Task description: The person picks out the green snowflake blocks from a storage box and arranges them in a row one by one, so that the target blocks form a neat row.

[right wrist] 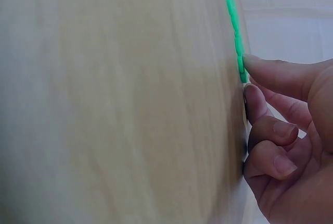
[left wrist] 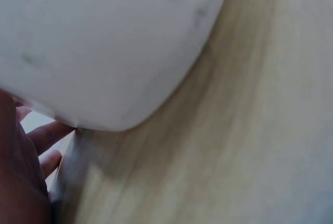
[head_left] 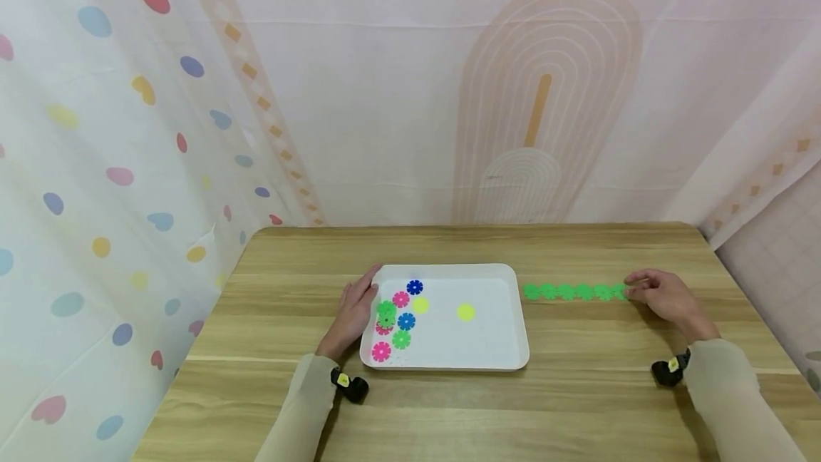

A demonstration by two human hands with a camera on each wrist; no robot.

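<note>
A white tray lies mid-table and holds several flat snowflake discs at its left end: pink, blue, green and a lone yellow one. My left hand rests with straight fingers against the tray's left rim; the left wrist view shows the tray's underside close above the left hand. To the right of the tray runs a row of green discs on the table. My right hand pinches the right end of the green row between index finger and thumb.
The wooden table is enclosed by patterned fabric walls at the back and left. Its right edge runs close to my right hand. Black wrist straps sit on both sleeves.
</note>
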